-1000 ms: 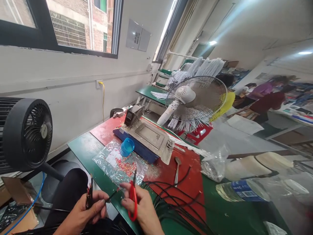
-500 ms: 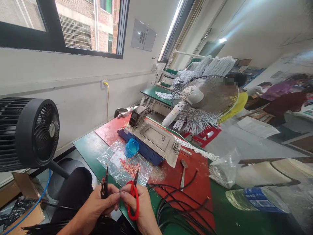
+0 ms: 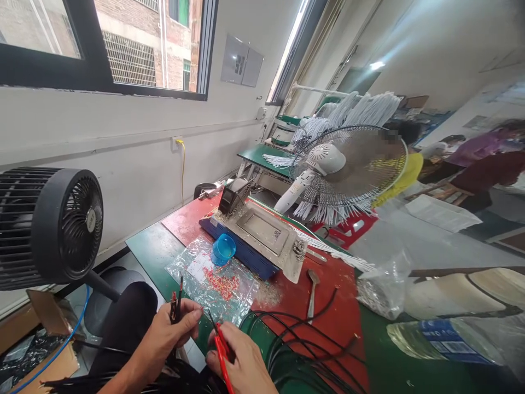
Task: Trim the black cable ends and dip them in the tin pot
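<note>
Right hand (image 3: 244, 353), wrapped round red-handled metal scissors (image 3: 221, 349), has parted from left hand (image 3: 178, 329) pinching black-sheathed cables (image 3: 178, 313); blades (image 3: 211, 318) now angle toward left fingertips (image 3: 197, 314) (within snipping reach, apparently).

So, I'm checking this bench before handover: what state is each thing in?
Left hand: closed on black cables
Right hand: holding scissors
Scissors: gripped, open or shut unclear
Loose cables: curving over table
Blue cup: resting on plastic bag
Plastic bag: spread, strewn with red bits
Spoon: lying on red mat
Yellow cord: plugged in
White fan: blurred, probably running
</note>
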Action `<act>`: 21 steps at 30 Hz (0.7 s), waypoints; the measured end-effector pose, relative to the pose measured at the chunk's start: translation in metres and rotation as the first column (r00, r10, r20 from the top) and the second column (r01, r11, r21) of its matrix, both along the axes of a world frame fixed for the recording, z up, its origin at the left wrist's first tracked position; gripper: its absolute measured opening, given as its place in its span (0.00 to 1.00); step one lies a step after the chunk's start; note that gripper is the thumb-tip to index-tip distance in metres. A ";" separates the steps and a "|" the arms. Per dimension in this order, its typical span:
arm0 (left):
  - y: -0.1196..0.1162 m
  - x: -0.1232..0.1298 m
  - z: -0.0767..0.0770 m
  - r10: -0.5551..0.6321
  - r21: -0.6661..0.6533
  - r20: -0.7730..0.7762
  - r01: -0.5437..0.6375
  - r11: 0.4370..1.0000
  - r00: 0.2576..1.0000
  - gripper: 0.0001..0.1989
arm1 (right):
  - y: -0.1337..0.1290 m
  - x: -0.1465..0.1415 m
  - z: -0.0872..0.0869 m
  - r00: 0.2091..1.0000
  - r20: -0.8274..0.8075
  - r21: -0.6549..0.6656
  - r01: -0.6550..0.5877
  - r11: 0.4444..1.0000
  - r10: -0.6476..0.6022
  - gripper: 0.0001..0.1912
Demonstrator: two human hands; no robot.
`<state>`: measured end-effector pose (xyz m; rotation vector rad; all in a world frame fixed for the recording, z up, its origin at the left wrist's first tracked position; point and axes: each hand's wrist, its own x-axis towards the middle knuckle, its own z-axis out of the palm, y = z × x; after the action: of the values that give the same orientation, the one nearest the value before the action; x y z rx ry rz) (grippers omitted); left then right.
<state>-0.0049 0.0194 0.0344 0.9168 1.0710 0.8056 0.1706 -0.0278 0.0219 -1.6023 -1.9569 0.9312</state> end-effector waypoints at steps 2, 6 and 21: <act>0.000 0.001 -0.002 -0.038 0.038 -0.032 0.039 0.999 0.999 0.19 | 0.000 -0.001 -0.002 1.000 -0.006 -0.009 -0.002 1.000 0.002 0.11; 0.002 0.003 -0.005 -0.082 0.082 -0.093 0.090 0.993 0.992 0.19 | 0.005 -0.003 0.000 1.000 0.018 -0.051 -0.014 0.999 0.015 0.17; 0.010 0.012 -0.001 -0.084 0.035 -0.099 0.088 0.996 0.991 0.23 | 0.016 0.001 -0.014 0.990 -0.096 -0.091 0.090 0.992 -0.099 0.24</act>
<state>0.0069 0.0292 0.0333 1.0374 1.0960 0.7182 0.1717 -0.0114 0.0076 -1.6469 -1.7790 1.0496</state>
